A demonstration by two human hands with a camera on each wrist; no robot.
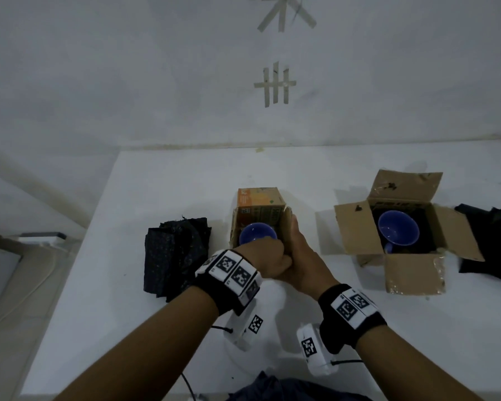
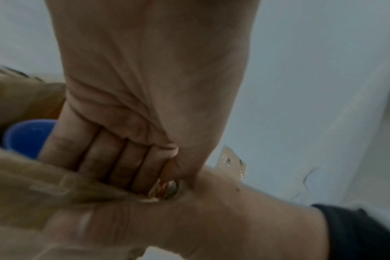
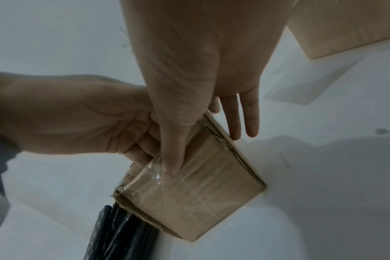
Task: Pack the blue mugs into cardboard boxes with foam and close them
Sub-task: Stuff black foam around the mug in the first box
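The middle box (image 1: 259,211) is steadied on the counter (image 1: 156,328), probably for closing — its near edge is clenched in the left hand (image 1: 265,259), and the right hand (image 1: 301,256) is laid flat, fingers straight, against its right side. A blue mug (image 1: 256,233) is seated inside.

foam (image 1: 176,256) just beside box (image 1: 259,211), gap rightward

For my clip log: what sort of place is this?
Likely a makeshift packing bench: white table against a plain wall, two open cardboard boxes holding blue mugs, dark foam beside them.
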